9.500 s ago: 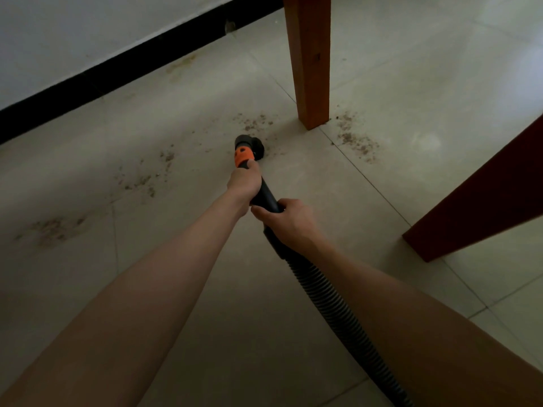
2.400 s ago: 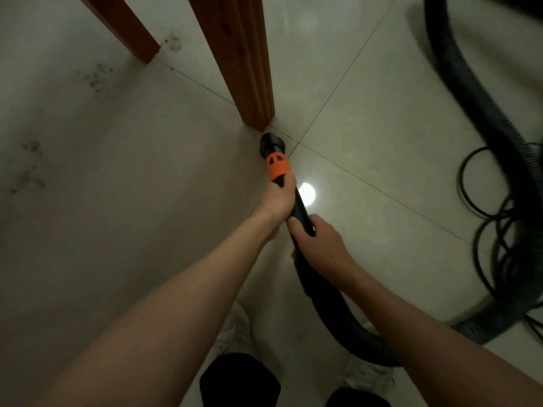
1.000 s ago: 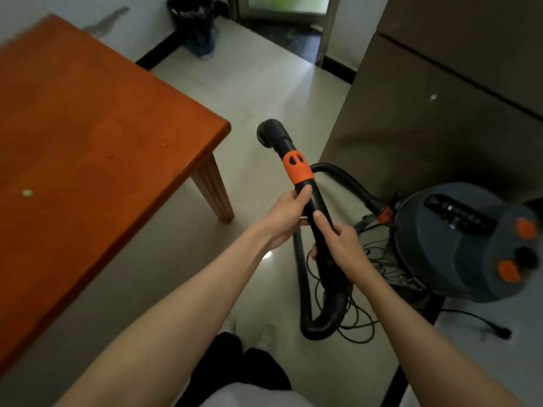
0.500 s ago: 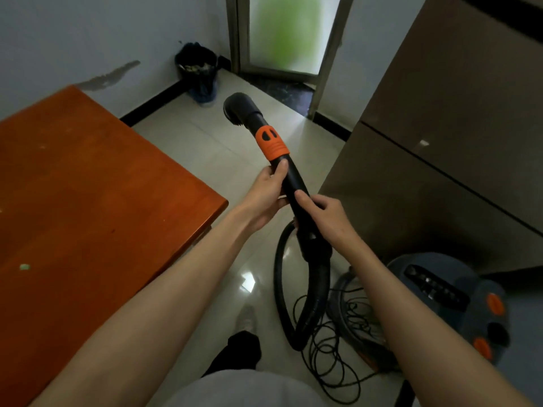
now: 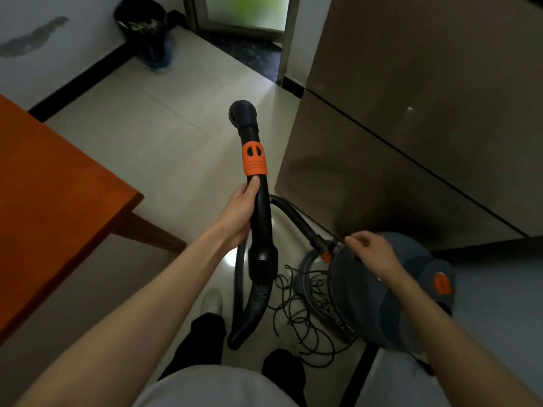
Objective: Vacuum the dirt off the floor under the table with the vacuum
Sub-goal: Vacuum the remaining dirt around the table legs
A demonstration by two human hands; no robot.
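My left hand [image 5: 241, 211] grips the black vacuum wand [image 5: 260, 207] just below its orange collar [image 5: 254, 158], holding it upright in the air with the round nozzle [image 5: 242, 114] pointing away. The ribbed hose [image 5: 249, 315] loops down from the wand and back up to the grey canister vacuum [image 5: 382, 295] on the floor at right. My right hand [image 5: 371, 254] is off the wand and rests over the top of the canister, fingers loosely curled near the hose socket. The orange-brown wooden table [image 5: 53, 195] stands at left, and no dirt shows on the visible floor.
A tangled black power cord [image 5: 305, 312] lies on the pale tiles beside the canister. A tall brown cabinet [image 5: 411, 127] fills the right. A dark waste bin [image 5: 144, 27] stands by the wall near a doorway [image 5: 246, 13]. My legs and a white shoe [image 5: 212, 299] are below.
My right hand has let go of the wand and moved down to the canister's top. The view has tilted down, and the left hand still holds the wand raised.
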